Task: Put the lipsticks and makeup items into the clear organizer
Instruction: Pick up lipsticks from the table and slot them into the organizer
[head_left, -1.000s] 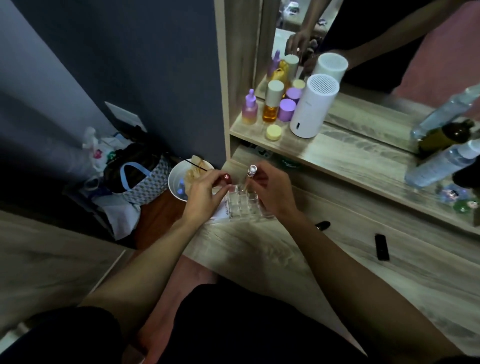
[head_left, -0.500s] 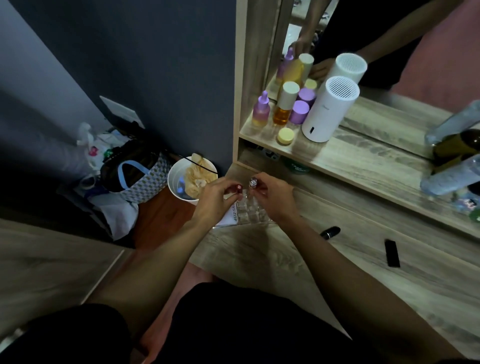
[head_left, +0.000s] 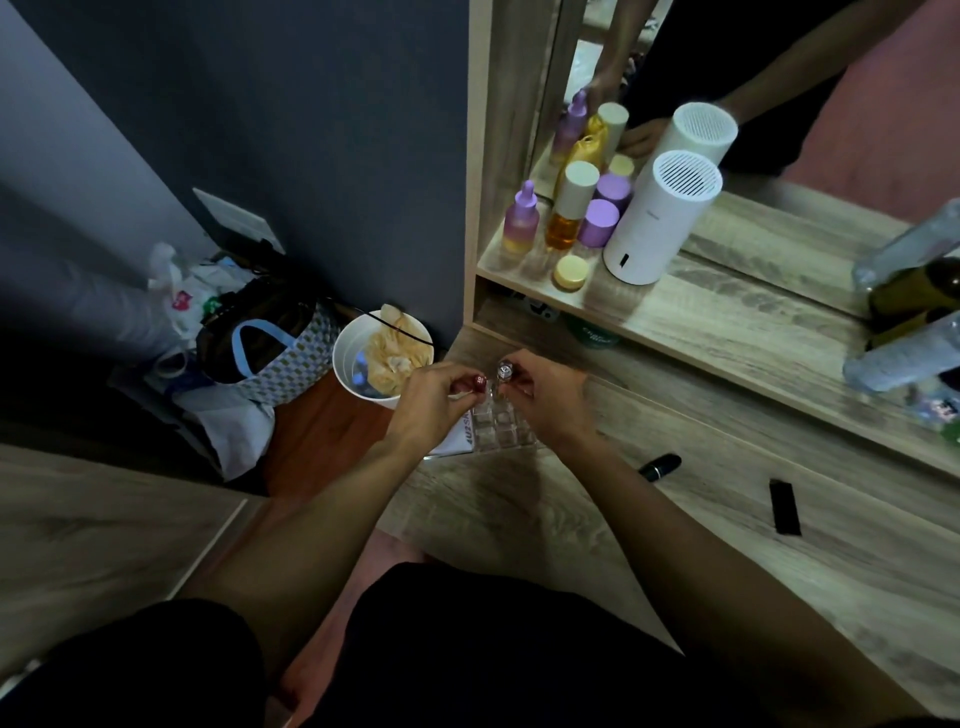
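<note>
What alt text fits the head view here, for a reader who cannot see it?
A person's left hand and right hand each lower a lipstick, red-capped and silver-capped, into a clear organizer on a wooden vanity. Two black lipsticks lie loose to the right.

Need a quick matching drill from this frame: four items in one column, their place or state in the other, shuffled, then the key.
Items:
1. red-capped lipstick
2. silver-topped tube
3. rounded black lipstick
4. white cylinder

Places or states:
A. standing on the upper shelf beside the purple-lidded jars
B. pinched in the left hand over the clear organizer
C. lying loose on the wooden surface, right of the forearms
D. pinched in the right hand over the organizer

Pairs: 1-B, 2-D, 3-C, 4-A
</note>
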